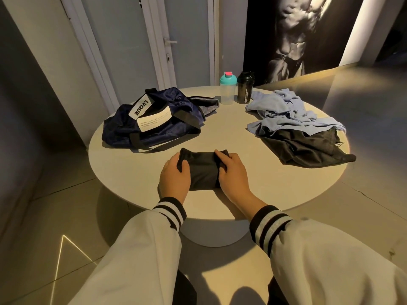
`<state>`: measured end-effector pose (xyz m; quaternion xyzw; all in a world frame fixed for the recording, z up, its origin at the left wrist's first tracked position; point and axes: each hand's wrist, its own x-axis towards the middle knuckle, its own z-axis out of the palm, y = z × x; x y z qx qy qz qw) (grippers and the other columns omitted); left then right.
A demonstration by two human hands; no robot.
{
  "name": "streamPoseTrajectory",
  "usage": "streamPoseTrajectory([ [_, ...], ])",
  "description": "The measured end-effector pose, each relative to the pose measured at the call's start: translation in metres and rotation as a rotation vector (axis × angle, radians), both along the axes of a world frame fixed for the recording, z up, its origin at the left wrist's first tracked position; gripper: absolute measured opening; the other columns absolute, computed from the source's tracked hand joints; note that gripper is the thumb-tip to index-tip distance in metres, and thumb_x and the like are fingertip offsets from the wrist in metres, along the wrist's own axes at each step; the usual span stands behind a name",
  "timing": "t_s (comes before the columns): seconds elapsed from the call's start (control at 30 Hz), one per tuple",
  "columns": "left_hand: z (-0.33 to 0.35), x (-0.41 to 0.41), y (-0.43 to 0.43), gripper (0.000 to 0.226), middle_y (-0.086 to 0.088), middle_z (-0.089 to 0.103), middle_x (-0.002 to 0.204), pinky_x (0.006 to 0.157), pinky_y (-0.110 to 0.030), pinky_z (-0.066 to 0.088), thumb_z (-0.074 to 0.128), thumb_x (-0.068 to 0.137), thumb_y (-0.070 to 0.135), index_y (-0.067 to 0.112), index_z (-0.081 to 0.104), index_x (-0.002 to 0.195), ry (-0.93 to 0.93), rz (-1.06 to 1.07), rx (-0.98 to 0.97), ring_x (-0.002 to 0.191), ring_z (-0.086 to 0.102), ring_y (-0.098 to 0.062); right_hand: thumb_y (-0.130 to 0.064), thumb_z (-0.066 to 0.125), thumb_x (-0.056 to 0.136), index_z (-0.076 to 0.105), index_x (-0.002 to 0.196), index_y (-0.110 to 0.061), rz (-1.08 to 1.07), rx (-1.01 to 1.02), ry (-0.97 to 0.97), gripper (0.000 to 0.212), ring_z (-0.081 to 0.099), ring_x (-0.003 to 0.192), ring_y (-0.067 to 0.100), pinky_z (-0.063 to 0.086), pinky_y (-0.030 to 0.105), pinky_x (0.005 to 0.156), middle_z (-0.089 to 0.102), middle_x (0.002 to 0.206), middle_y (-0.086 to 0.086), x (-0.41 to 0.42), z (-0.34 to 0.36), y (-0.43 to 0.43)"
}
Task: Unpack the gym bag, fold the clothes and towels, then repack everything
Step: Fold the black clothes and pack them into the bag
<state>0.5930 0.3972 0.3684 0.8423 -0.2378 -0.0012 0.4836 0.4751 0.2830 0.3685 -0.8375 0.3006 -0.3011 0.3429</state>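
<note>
Near the front of the round tan surface, the left hand and right hand grip the two ends of a small folded black cloth with curled fingers.

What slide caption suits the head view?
Left hand and right hand grip a folded black garment on a round table; gym bag, teal-capped bottle, black bottle and unfolded clothes lie beyond.

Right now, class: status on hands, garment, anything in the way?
Left hand, right hand grip folded black garment. Gym bag behind it, apart. Blue towel, black clothes heaped right, unfolded.
</note>
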Motion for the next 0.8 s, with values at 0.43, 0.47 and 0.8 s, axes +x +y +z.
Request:
streamPoseTrajectory([
  [0.43,-0.011,-0.006,-0.001,0.043,0.003,0.049,0.151,0.122,-0.052,0.021,0.039,0.101,0.046,0.035,0.051,0.142,-0.270,-0.145,0.374,0.140,0.040,-0.024,-0.044,0.041,0.100,0.049,0.143,-0.037,-0.182,-0.073,0.203,0.045,0.029,0.140,0.030,0.027,0.048,0.115,0.034,0.155,0.008,-0.004,-0.006,0.002],
  [0.47,-0.009,-0.006,-0.002,0.045,0.003,0.054,0.145,0.122,-0.054,0.015,0.038,0.100,0.049,0.037,0.050,0.142,-0.251,-0.094,0.406,0.136,0.044,-0.024,-0.044,0.038,0.100,0.047,0.144,-0.038,-0.176,-0.093,0.242,0.046,0.034,0.138,0.030,0.025,0.049,0.113,0.041,0.151,0.010,-0.003,-0.006,0.001],
  [0.8,0.012,0.009,-0.007,0.044,-0.004,0.058,0.140,0.107,-0.049,0.048,0.051,0.100,0.033,0.032,0.053,0.144,0.067,-0.144,0.124,0.125,0.056,-0.028,-0.016,0.046,0.100,0.056,0.138,-0.028,0.027,0.113,-0.049,0.041,0.051,0.117,0.020,0.033,0.019,0.096,0.048,0.132,0.007,0.017,0.012,-0.010],
])
